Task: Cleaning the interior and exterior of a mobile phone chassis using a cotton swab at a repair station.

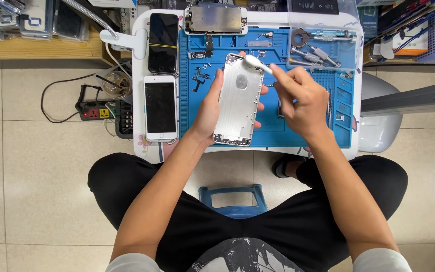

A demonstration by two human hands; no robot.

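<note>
Tiled floor all round, and a small white surface [142, 60] carried a blue mat [278, 133]. Left hand [208, 108] had its grip clamped on a silver phone shell [237, 100] at mat centre. Right hand [303, 103], at three o'clock, pinched a white brush [254, 62] against the shell's twelve o'clock end. Looked like the cleaning step; next strokes probably needed light pressure. Two phones [161, 75] lay at nine o'clock.

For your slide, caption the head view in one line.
Left hand holds a silver phone shell; right hand brushes its top.
</note>
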